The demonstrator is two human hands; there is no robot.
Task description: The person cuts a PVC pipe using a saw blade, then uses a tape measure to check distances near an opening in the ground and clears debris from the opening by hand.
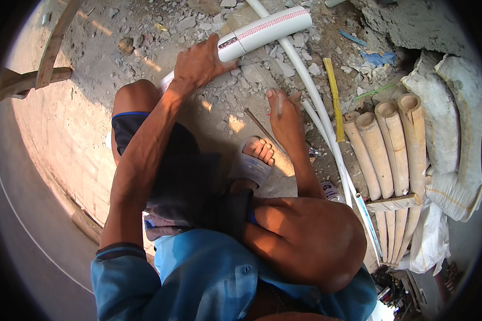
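A thick white pipe with a red printed stripe slants across the upper middle, above the rubble. My left hand is closed over it from above, fingers wrapped round its side. Just right of that hand, a thin dark line crosses the pipe. A fine straight line runs from there down toward my right hand, closed with the thumb pointing up. What this hand grips is mostly hidden; a small brownish bit shows beside the fingers. Below it, a thin rod lies near my sandalled foot.
Long thin white pipes run along the ground right of my right hand, beside a yellow strip. Farther right lie several bamboo poles joined by a crosspiece, and white sacks. A wooden frame stands at upper left.
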